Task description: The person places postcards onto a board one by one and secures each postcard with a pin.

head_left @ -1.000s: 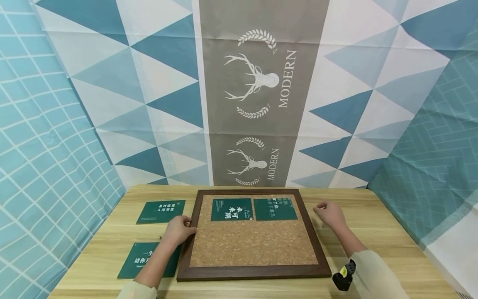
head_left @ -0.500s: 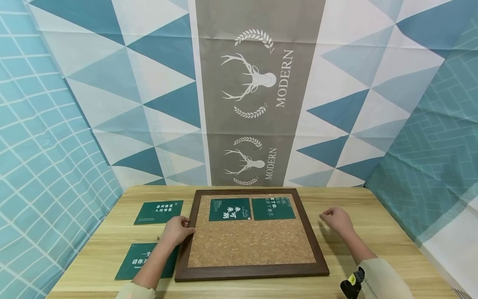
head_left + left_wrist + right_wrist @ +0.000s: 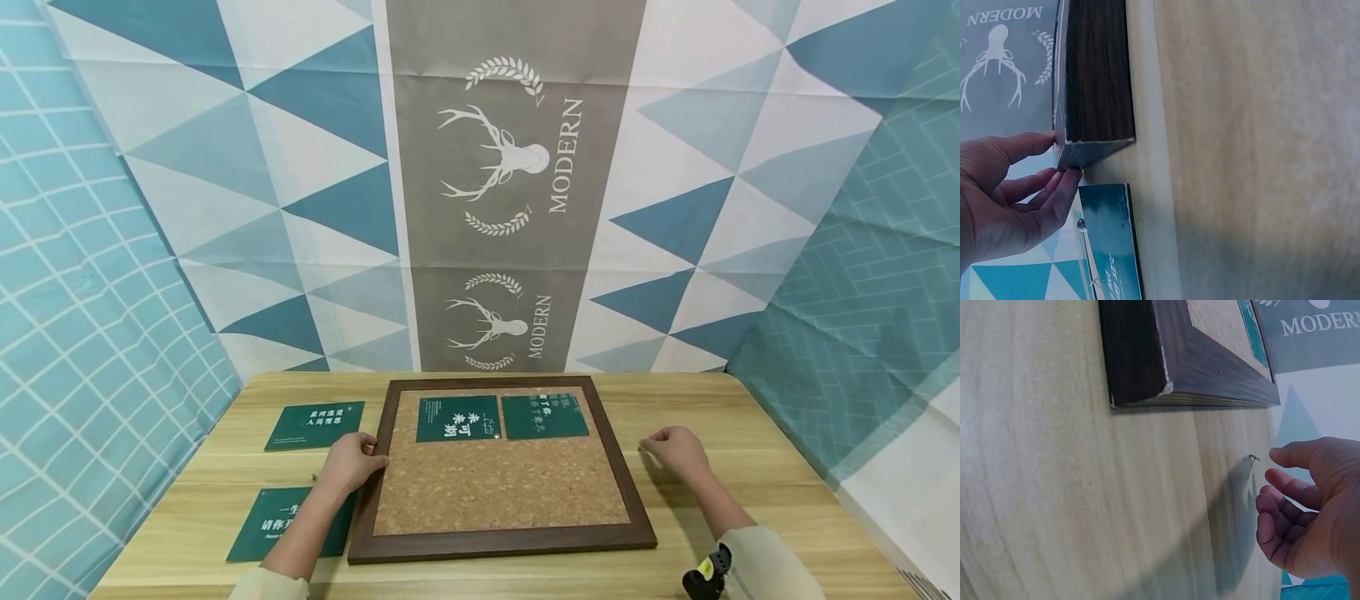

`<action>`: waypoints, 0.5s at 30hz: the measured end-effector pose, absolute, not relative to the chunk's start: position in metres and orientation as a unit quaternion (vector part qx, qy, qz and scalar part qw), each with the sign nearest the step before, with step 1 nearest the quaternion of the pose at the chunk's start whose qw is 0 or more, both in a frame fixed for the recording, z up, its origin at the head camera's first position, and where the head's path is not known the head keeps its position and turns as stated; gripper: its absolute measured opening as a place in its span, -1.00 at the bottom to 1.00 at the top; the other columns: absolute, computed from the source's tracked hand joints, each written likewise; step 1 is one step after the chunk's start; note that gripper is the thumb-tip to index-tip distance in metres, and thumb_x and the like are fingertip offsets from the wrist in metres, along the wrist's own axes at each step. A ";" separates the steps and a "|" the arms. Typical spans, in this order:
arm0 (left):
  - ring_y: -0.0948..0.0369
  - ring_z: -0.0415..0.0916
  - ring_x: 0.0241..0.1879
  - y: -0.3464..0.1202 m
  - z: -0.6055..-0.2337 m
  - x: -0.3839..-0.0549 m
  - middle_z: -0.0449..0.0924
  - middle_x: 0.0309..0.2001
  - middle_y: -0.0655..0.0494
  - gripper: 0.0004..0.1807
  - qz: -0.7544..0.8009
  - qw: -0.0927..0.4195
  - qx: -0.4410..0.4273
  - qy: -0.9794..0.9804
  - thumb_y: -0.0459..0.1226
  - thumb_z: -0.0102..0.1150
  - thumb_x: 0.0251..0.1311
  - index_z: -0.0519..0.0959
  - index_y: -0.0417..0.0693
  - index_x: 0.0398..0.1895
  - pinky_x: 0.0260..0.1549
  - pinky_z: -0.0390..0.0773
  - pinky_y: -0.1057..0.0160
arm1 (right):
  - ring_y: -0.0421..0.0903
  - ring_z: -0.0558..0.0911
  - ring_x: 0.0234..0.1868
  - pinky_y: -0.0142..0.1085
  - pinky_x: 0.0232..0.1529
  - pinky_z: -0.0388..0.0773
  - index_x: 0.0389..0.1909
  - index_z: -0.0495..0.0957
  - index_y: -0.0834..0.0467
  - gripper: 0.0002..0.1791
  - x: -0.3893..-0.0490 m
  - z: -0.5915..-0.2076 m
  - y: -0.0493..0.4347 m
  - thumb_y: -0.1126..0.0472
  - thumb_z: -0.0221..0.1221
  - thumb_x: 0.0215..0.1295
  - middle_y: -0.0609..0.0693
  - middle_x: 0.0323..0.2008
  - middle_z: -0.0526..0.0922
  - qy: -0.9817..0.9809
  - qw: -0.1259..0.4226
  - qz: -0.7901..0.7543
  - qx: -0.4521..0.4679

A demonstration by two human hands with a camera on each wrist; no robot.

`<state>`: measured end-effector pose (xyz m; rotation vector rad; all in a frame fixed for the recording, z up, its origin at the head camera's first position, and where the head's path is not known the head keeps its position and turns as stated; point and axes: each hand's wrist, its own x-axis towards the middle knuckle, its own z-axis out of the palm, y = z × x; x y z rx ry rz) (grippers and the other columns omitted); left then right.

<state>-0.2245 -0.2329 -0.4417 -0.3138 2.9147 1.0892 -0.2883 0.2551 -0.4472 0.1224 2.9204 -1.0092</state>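
Observation:
A cork board (image 3: 495, 492) with a dark brown wooden frame lies on the table. Near the top of the cork are two green cards with white print, the left card (image 3: 459, 418) and the right card (image 3: 545, 416). My left hand (image 3: 351, 463) grips the left side of the frame, thumb on its face and fingers along the outer edge. Off the board's right side, my right hand (image 3: 678, 452) is low over the table. Its thumb and forefinger stand slightly apart beside a small metal pushpin (image 3: 1254, 460), the other fingers loosely curled.
Left of the board lie two more green cards, a far card (image 3: 313, 426) and a near card (image 3: 258, 521) partly under my left forearm. A tiny object (image 3: 314, 477) shows between them. The wooden table (image 3: 765, 467) ends at a patterned backdrop (image 3: 495, 208).
My right hand has moved right and nearer to me, away from the frame. The left hand stays on the frame. The whole head view has shifted slightly.

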 end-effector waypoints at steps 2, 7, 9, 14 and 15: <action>-0.03 0.52 -0.16 -0.233 -0.442 -0.224 0.54 -0.10 -0.28 -0.49 0.349 0.007 -0.100 0.932 -0.30 0.23 0.11 0.44 -0.46 0.08 -0.27 0.57 0.06 | -0.07 0.47 -0.47 -0.29 -0.51 0.38 -0.28 0.57 0.40 -0.67 -0.288 -0.449 0.255 0.15 0.11 0.24 0.18 -0.40 0.60 0.944 0.028 -0.326 0.042; -0.02 0.52 -0.15 -0.233 -0.442 -0.225 0.53 -0.10 -0.28 -0.49 0.350 0.007 -0.101 0.931 -0.30 0.23 0.11 0.44 -0.47 0.08 -0.27 0.57 0.05 | -0.07 0.47 -0.46 -0.29 -0.50 0.38 -0.26 0.57 0.40 -0.66 -0.287 -0.451 0.253 0.14 0.11 0.25 0.18 -0.40 0.60 0.946 0.031 -0.321 0.044; -0.02 0.52 -0.15 -0.233 -0.443 -0.225 0.53 -0.10 -0.28 -0.49 0.350 0.006 -0.101 0.931 -0.30 0.23 0.11 0.44 -0.47 0.07 -0.27 0.57 0.05 | -0.07 0.47 -0.46 -0.28 -0.51 0.38 -0.27 0.57 0.40 -0.67 -0.286 -0.451 0.252 0.14 0.11 0.25 0.17 -0.40 0.60 0.946 0.031 -0.319 0.044; -0.03 0.52 -0.16 -0.234 -0.444 -0.225 0.53 -0.10 -0.28 -0.49 0.350 0.005 -0.100 0.931 -0.30 0.24 0.10 0.44 -0.46 0.07 -0.28 0.57 0.06 | -0.07 0.45 -0.46 -0.28 -0.51 0.37 -0.29 0.57 0.39 -0.67 -0.286 -0.452 0.251 0.14 0.10 0.26 0.15 -0.41 0.58 0.948 0.030 -0.315 0.046; -0.03 0.52 -0.16 -0.234 -0.444 -0.225 0.53 -0.10 -0.28 -0.50 0.350 0.005 -0.100 0.931 -0.30 0.24 0.10 0.44 -0.46 0.07 -0.27 0.57 0.05 | -0.07 0.45 -0.46 -0.28 -0.51 0.36 -0.29 0.57 0.39 -0.67 -0.287 -0.453 0.251 0.14 0.10 0.26 0.15 -0.43 0.58 0.947 0.029 -0.315 0.047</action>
